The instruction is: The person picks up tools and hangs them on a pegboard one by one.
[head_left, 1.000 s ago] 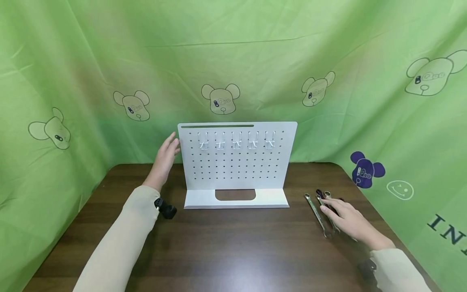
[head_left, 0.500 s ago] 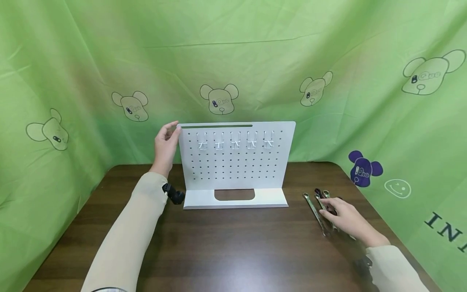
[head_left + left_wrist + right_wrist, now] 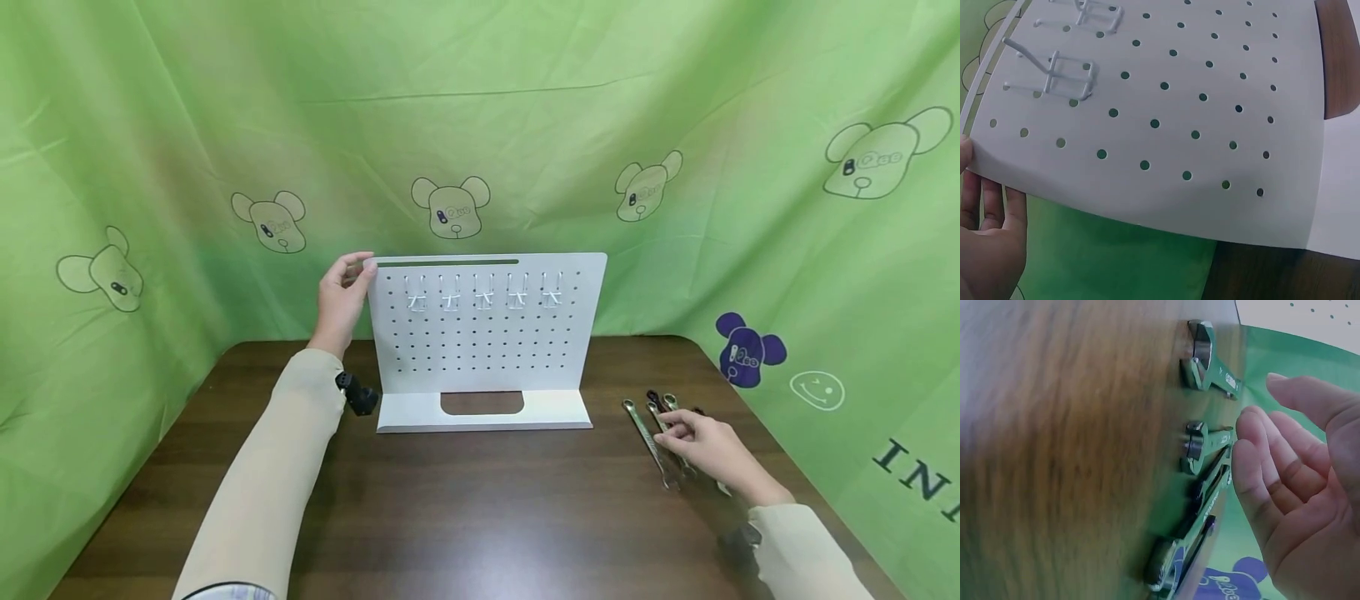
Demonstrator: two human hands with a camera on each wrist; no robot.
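A white pegboard [image 3: 480, 346] stands upright on its flat base, with several white wire hooks [image 3: 485, 298] in a row near its top. My left hand [image 3: 339, 304] pinches the board's upper left corner. In the left wrist view the thumb [image 3: 965, 153] lies on the front face and the fingers reach behind. Over a group of wrenches at the right hovers my right hand [image 3: 716, 454], fingers loosely bent, nothing held. One silver wrench [image 3: 645, 437] lies left of the others. From the right wrist, thumb and fingertips are apart near a second wrench [image 3: 1196, 447].
The dark wooden table [image 3: 465, 517] carries the board and wrenches. A green curtain [image 3: 540, 125] with bear-head drawings hangs behind and at both sides. The board's base has a cut-out showing the table beneath. Some wrenches are partly covered by the right hand.
My left hand has moved up along the board's left edge and taken hold of its top corner. The right hand's fingers have bent a little more above the wrenches.
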